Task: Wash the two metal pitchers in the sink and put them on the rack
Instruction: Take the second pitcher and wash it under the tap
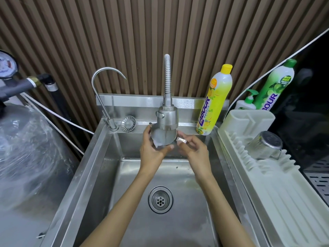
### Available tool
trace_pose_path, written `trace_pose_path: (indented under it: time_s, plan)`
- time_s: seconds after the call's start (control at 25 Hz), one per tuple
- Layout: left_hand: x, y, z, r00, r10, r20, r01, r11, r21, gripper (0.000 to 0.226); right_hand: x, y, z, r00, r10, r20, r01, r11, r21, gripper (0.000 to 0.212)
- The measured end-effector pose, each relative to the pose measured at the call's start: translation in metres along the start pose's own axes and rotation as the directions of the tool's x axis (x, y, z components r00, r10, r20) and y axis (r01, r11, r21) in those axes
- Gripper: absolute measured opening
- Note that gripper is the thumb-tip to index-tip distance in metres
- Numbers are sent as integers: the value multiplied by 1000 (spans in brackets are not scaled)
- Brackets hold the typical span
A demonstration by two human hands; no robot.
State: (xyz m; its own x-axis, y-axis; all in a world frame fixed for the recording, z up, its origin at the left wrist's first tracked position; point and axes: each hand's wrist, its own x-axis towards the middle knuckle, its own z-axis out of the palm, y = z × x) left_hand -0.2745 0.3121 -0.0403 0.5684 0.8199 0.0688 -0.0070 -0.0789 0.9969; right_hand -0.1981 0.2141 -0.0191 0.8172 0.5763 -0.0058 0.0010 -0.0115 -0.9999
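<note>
A metal pitcher [162,138] is held over the steel sink [106,157], right under the flexible tap's spray head [167,118], which hides its top. My left hand [151,148] cups its body from the left and below. My right hand [193,147] pinches its handle on the right. Water appears to run into the pitcher. The other metal pitcher [264,147] lies upside down and tilted on the white rack [277,193] at the right.
A yellow dish soap bottle [216,100] stands on the sink's back ledge, near a sink strainer [128,123] and a thin curved tap [105,97]. A green soap bottle [274,86] and a pump bottle [247,102] stand behind the rack. A plastic-wrapped tank [26,154] fills the left.
</note>
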Motion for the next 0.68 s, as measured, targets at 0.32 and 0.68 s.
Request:
trace_pose_path:
  time_s: [0.32,0.68]
  plan:
    - [-11,18,-15,992,30,-123,58,754,654,78,-9,18,9,917,349,192,-386,896,220,19]
    - [-8,-11,13,962,-252,103,266,952,-151,67,-12,-19,-10,988,-117,-101,15,724,-690,10]
